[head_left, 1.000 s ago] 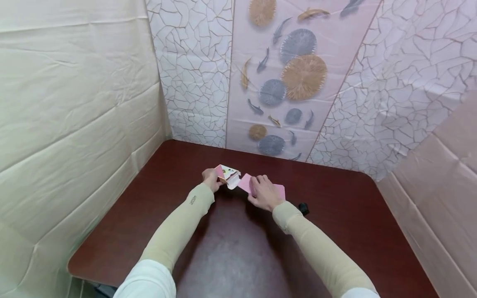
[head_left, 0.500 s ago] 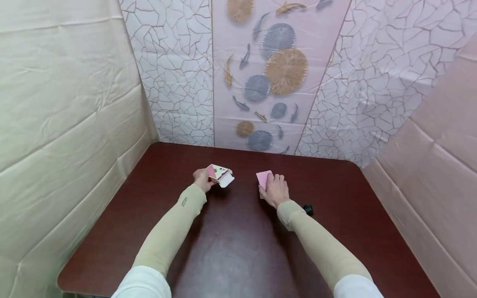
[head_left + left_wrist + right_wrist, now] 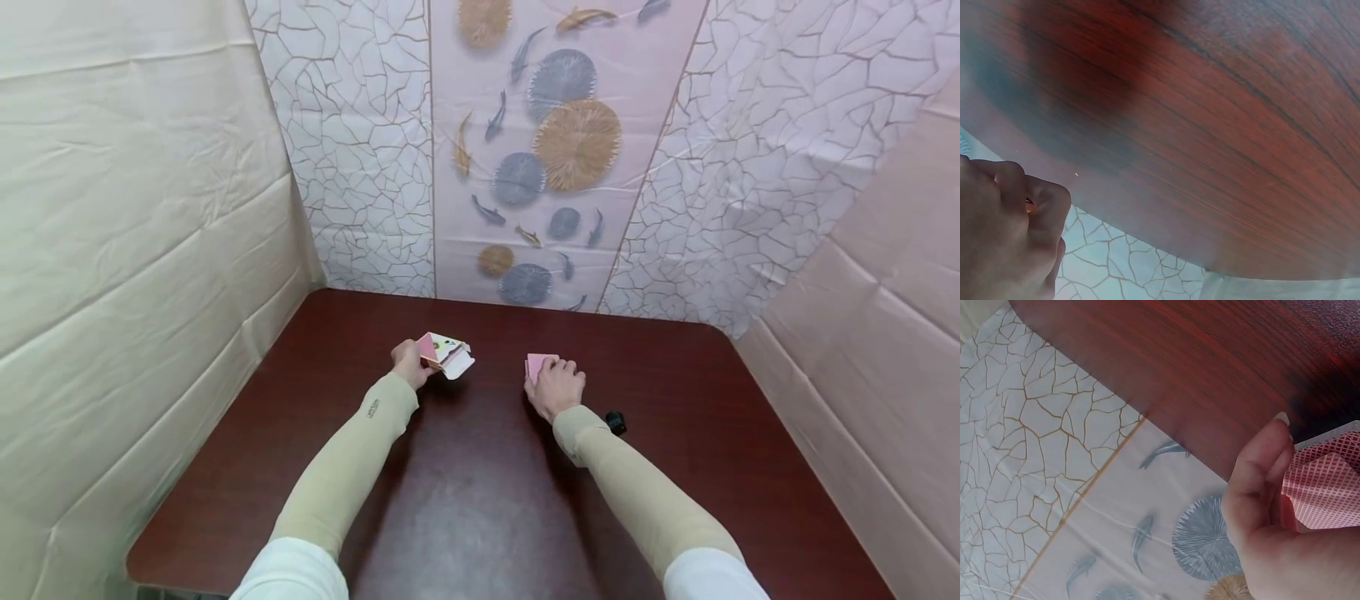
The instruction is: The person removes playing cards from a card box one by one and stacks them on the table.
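In the head view my left hand grips a small card box, white with a red patterned side. Its flap hangs open toward the right. My right hand holds a deck of playing cards with pink backs, apart from the box and low over the table. The right wrist view shows the thumb and fingers bent around the deck, whose red latticed backs lie slightly fanned. In the left wrist view only curled knuckles appear; the box is hidden there.
A dark brown wooden table with rounded corners spreads under both arms. Beside the right wrist lies a small black object. Patterned cloth hangs behind the table, with cream cloth at the left.
The deck has moved right, away from the box, and its spread cards now look squared into a smaller stack. The left hand still holds the box. The head view has shifted slightly.
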Demonstrator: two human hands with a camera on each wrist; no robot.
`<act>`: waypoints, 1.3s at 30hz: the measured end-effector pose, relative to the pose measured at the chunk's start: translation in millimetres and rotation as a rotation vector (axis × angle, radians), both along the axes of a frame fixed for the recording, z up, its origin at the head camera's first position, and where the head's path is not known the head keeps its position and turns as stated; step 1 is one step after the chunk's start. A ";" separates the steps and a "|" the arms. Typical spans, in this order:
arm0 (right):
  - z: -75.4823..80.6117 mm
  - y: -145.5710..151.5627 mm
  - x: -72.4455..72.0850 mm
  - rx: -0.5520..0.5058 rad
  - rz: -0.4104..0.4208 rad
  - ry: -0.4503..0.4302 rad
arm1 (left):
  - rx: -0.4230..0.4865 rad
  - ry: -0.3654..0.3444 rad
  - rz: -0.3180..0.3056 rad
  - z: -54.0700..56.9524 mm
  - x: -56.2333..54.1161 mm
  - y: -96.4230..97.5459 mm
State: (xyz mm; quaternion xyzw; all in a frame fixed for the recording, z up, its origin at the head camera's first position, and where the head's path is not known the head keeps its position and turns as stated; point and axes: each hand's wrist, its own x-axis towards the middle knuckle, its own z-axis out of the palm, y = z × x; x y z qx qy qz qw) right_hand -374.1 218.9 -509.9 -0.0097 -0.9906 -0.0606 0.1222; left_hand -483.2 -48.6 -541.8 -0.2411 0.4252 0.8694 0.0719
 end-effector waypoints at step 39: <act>12.8 -19.2 -7.0 -0.081 0.084 0.010 | 0.044 0.031 0.005 -40.2 -38.4 1.4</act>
